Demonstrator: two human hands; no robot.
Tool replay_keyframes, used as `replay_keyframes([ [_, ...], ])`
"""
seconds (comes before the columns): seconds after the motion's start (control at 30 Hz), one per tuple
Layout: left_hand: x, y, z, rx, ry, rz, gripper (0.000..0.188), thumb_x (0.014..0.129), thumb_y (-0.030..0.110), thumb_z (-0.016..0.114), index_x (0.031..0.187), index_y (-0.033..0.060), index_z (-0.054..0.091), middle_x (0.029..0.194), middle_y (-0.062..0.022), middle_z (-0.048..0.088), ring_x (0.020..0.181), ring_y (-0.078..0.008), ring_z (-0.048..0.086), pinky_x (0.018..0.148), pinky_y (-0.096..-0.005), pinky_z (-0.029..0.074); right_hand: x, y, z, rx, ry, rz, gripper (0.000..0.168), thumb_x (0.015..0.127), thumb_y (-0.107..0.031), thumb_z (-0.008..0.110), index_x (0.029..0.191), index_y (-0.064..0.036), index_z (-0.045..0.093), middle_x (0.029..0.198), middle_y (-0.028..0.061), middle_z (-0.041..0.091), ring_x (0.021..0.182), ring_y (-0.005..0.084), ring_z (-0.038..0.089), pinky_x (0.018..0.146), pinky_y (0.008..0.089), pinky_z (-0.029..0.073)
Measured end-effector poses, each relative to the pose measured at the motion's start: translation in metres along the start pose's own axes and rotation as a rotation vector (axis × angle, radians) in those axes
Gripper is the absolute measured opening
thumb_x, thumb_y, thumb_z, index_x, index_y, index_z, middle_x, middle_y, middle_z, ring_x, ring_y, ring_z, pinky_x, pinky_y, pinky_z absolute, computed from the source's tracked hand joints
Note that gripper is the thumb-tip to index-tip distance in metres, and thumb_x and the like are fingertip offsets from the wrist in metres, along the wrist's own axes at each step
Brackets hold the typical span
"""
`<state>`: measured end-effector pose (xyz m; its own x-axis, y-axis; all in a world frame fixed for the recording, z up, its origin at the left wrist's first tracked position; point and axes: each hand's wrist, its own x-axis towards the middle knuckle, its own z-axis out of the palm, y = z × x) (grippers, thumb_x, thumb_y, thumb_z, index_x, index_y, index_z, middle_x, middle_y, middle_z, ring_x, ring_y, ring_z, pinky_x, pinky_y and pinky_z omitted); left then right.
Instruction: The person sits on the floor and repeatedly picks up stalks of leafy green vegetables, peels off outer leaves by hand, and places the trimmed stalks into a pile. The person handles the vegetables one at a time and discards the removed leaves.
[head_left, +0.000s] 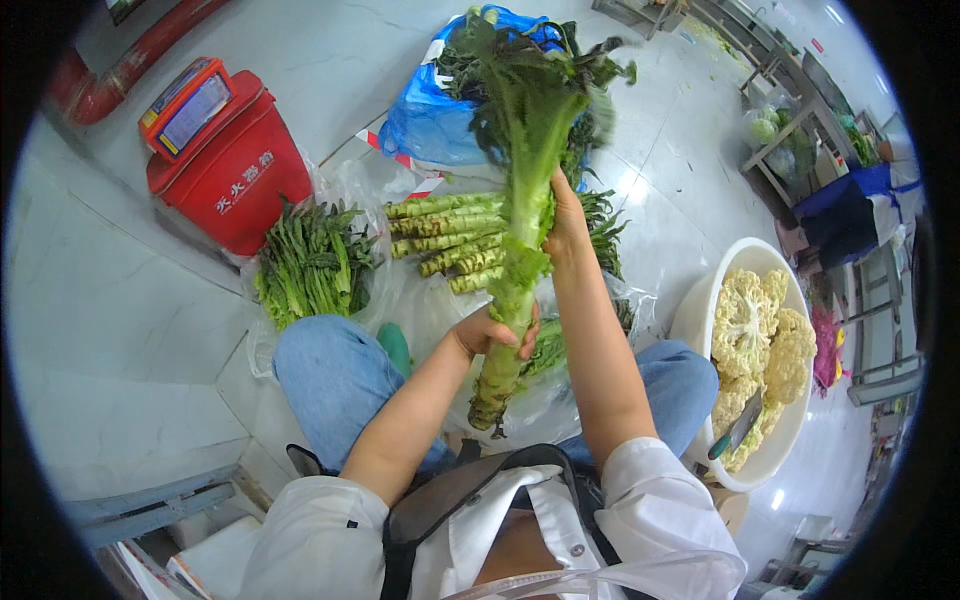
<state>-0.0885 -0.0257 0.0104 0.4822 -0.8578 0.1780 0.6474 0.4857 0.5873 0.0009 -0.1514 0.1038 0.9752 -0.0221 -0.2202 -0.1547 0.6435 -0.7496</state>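
Observation:
My left hand is closed around the lower stem of a leafy celtuce, which stands upright in front of me. Higher on the same stem, my right hand grips it from the right side, below the dark leaves. Behind it, several trimmed celtuce stems lie stacked on clear plastic. A bunch of celtuce leaves lies to their left, with more leaves between my knees. At the top, a blue plastic bag holds further leafy stalks, partly hidden by the held one.
A white tub of cauliflower stands right of my knee, with a green-handled knife lying on top. A red fire-extinguisher box stands at left by the wall. Metal racks and a person in blue are at far right.

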Motion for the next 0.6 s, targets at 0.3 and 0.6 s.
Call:
replay_keyframes([
  [0.3, 0.009, -0.023, -0.011, 0.93, 0.833, 0.203, 0.044, 0.056, 0.013, 0.069, 0.096, 0.0003, 0.053, 0.081, -0.0104, 0.059, 0.073, -0.0194, 0.058, 0.067, -0.0308, 0.047, 0.055, 0.027, -0.076, -0.493, 0.343, -0.096, 0.034, 0.076, -0.028, 0.059, 0.074, 0.005, 0.054, 0.07, 0.0112, 0.055, 0.058, 0.0217, 0.053, 0.05, 0.0374, 0.041],
  [0.6, 0.01, -0.014, -0.001, 1.323, 1.371, 0.118, 0.053, 0.059, 0.022, 0.068, 0.106, 0.0068, 0.048, 0.088, -0.015, 0.06, 0.082, -0.0323, 0.058, 0.07, -0.0404, 0.046, 0.024, 0.06, -0.119, -0.567, 0.69, -0.183, 0.025, 0.069, -0.009, 0.062, 0.083, 0.011, 0.056, 0.077, 0.0102, 0.058, 0.061, 0.0183, 0.053, 0.053, 0.0358, 0.043],
])
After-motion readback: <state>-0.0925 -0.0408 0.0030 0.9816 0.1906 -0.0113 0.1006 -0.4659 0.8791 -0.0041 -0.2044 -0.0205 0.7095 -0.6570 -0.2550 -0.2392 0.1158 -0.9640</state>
